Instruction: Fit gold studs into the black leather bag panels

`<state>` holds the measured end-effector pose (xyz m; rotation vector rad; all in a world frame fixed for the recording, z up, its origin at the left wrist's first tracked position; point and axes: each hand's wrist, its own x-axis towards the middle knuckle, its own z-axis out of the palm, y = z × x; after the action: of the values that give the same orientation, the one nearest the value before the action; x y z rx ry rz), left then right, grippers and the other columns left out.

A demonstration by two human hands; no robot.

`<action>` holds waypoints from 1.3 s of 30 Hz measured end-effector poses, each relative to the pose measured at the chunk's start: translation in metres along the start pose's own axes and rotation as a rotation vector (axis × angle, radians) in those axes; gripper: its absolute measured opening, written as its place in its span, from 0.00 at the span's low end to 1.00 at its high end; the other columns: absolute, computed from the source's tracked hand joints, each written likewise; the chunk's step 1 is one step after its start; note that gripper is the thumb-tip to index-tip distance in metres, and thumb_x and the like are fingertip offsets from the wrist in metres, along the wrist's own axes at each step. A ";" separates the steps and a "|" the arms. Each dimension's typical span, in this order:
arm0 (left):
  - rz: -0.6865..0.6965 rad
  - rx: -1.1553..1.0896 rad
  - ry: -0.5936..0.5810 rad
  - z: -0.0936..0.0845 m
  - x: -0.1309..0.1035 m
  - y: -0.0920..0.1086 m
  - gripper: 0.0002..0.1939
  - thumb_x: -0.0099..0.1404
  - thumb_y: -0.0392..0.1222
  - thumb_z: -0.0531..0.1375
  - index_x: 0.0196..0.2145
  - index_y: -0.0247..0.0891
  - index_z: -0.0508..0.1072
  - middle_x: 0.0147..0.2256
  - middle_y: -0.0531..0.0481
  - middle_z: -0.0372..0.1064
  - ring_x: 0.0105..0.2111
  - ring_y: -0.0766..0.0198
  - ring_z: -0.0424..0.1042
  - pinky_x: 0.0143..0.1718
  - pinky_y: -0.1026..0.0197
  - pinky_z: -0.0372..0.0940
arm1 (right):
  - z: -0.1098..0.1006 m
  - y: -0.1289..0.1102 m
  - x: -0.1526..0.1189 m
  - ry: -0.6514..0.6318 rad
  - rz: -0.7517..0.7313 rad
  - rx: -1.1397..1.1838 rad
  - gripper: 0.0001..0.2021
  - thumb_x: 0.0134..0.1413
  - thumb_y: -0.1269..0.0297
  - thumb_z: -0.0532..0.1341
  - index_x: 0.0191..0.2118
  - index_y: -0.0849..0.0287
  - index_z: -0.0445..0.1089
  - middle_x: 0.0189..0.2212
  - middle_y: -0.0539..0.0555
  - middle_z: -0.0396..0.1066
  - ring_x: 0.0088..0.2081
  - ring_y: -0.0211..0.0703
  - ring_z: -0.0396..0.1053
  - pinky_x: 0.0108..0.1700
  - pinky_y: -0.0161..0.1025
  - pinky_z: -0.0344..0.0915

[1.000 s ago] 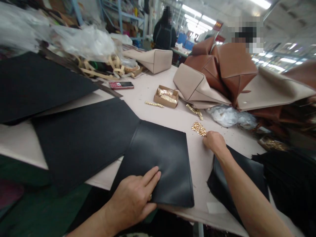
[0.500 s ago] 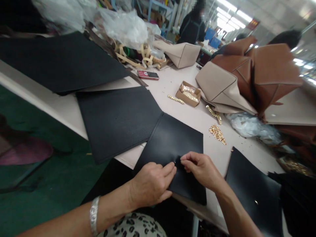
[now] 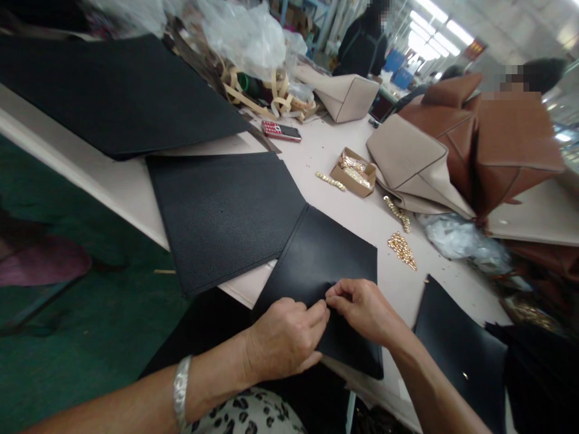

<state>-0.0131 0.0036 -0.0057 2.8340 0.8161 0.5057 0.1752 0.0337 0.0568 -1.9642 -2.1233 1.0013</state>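
The pale bench [image 3: 303,166] is spread along its near side with black sheets: a far-left sheet [image 3: 122,90], a middle sheet [image 3: 226,211] left jutting past the edge, a near sheet [image 3: 339,247] touched on one side by the middle one, and a right sheet [image 3: 456,343]. Farther in are set a phone [image 3: 281,131], a small carton [image 3: 357,185], a short gold strip [image 3: 330,181] just beside it, another strip [image 3: 398,215] and a gold pile [image 3: 401,251]. Beyond, a beige bag [image 3: 407,150] and clear plastic [image 3: 456,238] are placed. Dark specks are scattered about.
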 end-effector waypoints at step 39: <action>0.071 -0.151 0.205 -0.007 0.004 -0.005 0.10 0.70 0.46 0.56 0.35 0.43 0.75 0.33 0.54 0.77 0.29 0.66 0.77 0.32 0.68 0.68 | -0.013 0.051 -0.030 0.666 0.093 0.549 0.14 0.51 0.67 0.65 0.45 0.53 0.77 0.36 0.49 0.78 0.36 0.41 0.74 0.41 0.37 0.70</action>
<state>-0.0152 0.0104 0.0003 2.7109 0.6782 0.8418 0.2309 0.0100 0.0517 -1.7772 -1.2558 0.6929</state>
